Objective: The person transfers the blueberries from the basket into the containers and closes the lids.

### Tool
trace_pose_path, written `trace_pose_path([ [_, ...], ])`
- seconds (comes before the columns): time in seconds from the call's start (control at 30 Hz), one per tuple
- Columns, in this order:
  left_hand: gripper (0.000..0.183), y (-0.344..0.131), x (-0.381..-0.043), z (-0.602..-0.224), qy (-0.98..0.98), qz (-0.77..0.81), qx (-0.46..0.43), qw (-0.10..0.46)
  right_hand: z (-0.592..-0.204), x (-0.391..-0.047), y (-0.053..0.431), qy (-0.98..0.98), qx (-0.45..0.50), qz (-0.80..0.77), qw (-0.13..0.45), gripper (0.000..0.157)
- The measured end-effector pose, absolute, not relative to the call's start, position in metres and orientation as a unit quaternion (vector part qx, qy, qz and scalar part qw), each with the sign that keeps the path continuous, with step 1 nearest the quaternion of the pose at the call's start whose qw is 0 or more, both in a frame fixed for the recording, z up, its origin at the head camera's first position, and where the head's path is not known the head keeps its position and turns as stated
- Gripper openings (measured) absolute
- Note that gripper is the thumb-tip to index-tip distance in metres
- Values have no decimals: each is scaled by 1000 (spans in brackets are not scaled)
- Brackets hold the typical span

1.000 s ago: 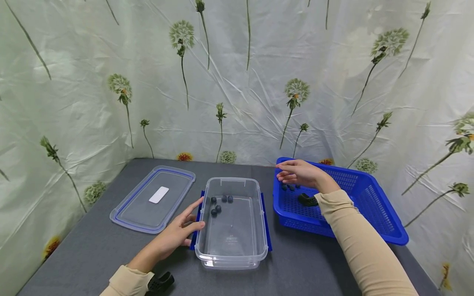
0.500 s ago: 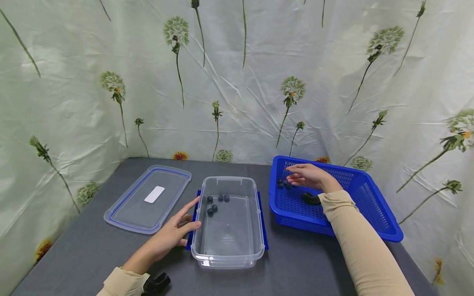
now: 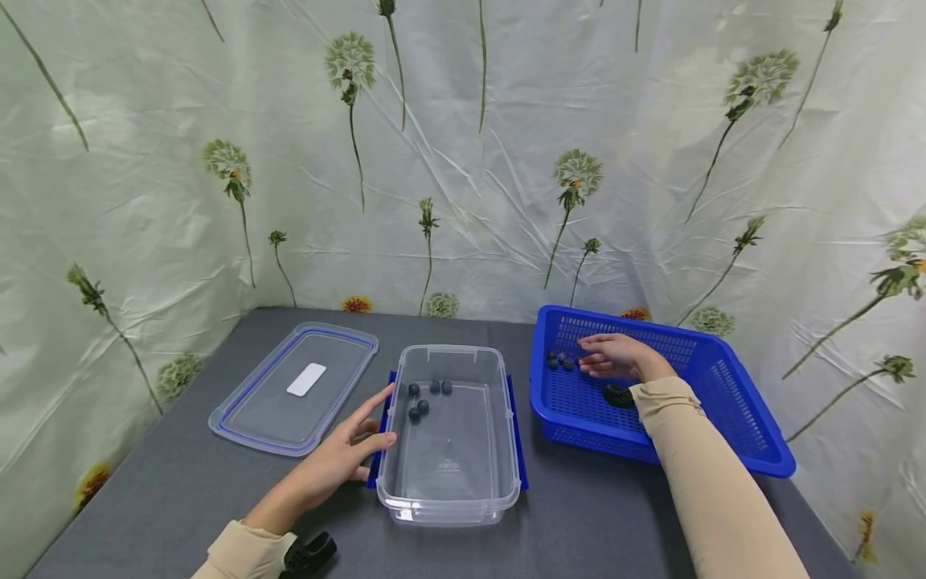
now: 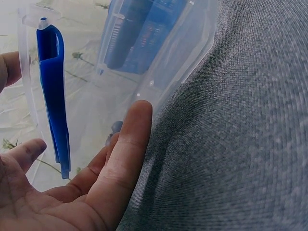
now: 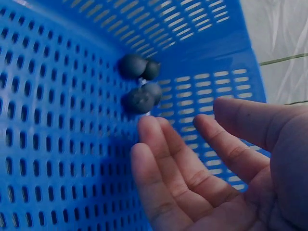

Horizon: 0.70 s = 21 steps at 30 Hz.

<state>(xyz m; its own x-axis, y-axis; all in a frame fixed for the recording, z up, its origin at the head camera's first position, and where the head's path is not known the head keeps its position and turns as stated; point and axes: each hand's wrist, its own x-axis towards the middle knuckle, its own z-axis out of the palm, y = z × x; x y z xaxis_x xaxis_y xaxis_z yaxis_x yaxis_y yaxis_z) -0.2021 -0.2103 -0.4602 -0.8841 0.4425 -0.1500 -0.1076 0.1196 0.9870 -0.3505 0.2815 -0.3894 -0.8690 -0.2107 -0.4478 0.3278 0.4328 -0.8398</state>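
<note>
Your left grip spread against clear container's side, likely steadying it, some berries inside; your right grip apart, holding nothing, just beside dark berries in blue basket; lid flat on bench, leaving container uncovered

The clear rectangular plastic container is reachable from above; a blue plastic latch juts from its right side. A strip of dark grey table separates it from the blue perforated plastic basket, whose raised walls block sideways passage. The left hand obstructs the container's left side; the right hand, the basket's left half.
</note>
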Motion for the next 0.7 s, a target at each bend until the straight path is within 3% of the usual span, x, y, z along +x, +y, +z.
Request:
trace_pose_path([
  [0.7, 77, -210, -202, -461, 719, 652, 113, 211, -405, -356, 285, 814, 35, -510, 275, 49],
])
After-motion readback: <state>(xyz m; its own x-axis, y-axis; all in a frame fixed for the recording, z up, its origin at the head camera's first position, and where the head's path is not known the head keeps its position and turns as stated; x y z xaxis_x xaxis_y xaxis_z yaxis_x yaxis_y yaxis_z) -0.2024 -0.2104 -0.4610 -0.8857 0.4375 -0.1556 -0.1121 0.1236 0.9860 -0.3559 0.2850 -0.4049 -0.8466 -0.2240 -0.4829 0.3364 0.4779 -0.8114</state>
